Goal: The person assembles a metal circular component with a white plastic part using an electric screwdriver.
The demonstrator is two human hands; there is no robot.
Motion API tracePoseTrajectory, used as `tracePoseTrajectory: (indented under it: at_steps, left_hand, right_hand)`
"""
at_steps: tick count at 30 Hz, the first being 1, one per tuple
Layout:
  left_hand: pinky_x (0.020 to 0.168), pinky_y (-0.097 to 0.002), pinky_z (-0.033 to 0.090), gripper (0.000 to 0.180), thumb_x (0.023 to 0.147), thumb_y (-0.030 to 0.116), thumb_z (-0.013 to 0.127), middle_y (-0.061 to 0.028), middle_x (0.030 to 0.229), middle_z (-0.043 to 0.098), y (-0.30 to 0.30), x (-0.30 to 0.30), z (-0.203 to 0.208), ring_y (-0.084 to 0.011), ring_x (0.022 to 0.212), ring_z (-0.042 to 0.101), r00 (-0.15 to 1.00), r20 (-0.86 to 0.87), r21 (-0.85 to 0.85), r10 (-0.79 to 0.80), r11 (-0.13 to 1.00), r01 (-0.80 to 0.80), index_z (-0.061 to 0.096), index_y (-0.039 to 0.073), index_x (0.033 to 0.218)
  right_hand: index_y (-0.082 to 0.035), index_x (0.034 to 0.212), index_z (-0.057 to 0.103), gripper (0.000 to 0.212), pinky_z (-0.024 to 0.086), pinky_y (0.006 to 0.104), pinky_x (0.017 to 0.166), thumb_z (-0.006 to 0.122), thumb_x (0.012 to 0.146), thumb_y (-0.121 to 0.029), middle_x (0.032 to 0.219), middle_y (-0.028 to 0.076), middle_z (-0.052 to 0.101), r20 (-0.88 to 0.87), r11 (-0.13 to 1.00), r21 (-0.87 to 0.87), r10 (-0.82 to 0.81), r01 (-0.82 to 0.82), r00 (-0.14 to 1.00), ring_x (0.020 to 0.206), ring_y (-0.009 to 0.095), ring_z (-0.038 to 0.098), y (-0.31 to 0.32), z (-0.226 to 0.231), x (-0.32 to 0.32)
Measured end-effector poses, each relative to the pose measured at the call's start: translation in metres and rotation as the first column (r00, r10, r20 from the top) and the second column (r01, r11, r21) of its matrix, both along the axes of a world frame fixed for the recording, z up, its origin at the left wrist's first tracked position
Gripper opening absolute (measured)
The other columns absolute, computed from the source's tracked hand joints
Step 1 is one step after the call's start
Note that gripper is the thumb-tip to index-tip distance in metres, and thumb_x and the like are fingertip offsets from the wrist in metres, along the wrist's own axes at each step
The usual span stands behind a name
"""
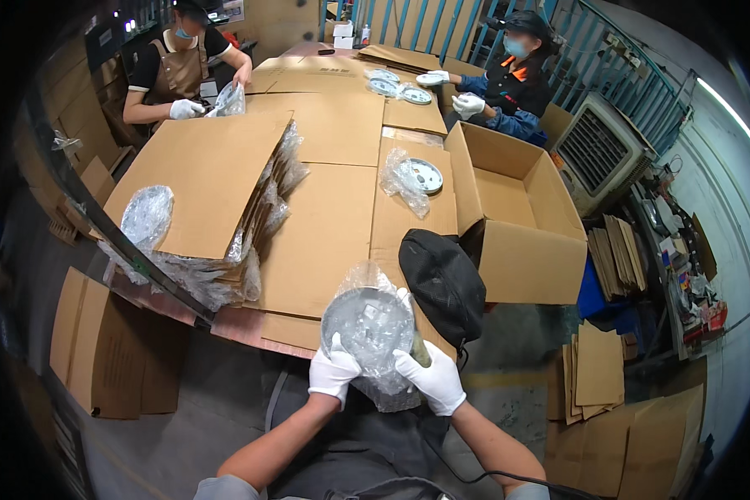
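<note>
Both my hands wear white gloves and hold a round grey metal disc wrapped in clear bubble wrap (pixel 367 329) at the near edge of the table. My left hand (pixel 335 372) is closed on its lower left side, thumb on top. My right hand (pixel 433 379) grips the lower right side, where loose bubble wrap hangs down. A small olive-coloured object (pixel 421 350) shows beside my right hand; its kind is unclear. Just right of the disc lies a black cloth bag (pixel 443 287). Farther off, another disc (pixel 426 176) rests partly in bubble wrap (pixel 402 185).
Cardboard sheets layered with wrapped discs form a stack (pixel 217 175) at left. An open cardboard box (pixel 521 250) stands at right. Two co-workers in white gloves handle discs at the far left (pixel 179 79) and far right (pixel 517 83). A cable (pixel 500 475) runs by my right forearm.
</note>
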State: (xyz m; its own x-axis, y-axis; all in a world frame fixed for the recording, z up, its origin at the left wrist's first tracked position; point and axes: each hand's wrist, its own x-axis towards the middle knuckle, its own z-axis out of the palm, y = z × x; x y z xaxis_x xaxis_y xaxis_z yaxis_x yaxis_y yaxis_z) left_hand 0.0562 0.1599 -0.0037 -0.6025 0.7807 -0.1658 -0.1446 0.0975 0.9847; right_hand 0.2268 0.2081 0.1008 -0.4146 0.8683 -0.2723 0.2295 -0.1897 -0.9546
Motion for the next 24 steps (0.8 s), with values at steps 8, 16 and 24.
tracePoseTrajectory:
  at_steps: [8,16,24]
  left_hand:
    - [0.061,-0.0389,0.055,0.019,0.081,0.025,0.063,-0.0174,0.080,0.069,-0.041,0.018,0.013,-0.0322,0.069,0.068,0.503,-0.786,-0.161,-0.360,0.904,0.395,0.068,0.007,0.086]
    - [0.089,-0.0349,0.049,0.037,0.081,0.009,0.059,-0.0190,0.104,0.066,-0.027,0.019,0.024,-0.0289,0.100,0.064,0.871,-0.177,-0.126,-0.458,0.888,0.442,0.059,-0.001,0.116]
    - [0.074,-0.0290,0.051,0.034,0.097,0.023,0.057,-0.0090,0.095,0.070,-0.012,0.007,0.037,-0.0154,0.081,0.064,0.963,-0.064,0.029,-0.261,0.964,0.263,0.057,-0.001,0.121]
  right_hand:
    - [0.006,0.117,0.061,0.032,0.049,0.0232,0.075,0.065,0.087,-0.005,0.098,0.004,0.066,-0.354,0.951,-0.076,-0.307,0.300,0.883,0.084,0.008,0.061,0.006,-0.025,0.002]
    - [0.000,0.107,0.061,0.023,0.049,0.0249,0.071,0.063,0.084,-0.002,0.094,0.003,0.064,-0.448,0.889,-0.149,-0.450,0.432,0.772,0.080,0.011,0.061,0.009,-0.031,0.001]
    - [-0.003,0.097,0.061,0.015,0.044,0.0234,0.057,0.069,0.086,-0.009,0.083,0.000,0.061,-0.327,0.945,0.009,-0.307,0.328,0.894,0.066,0.006,0.055,-0.007,-0.027,-0.013]
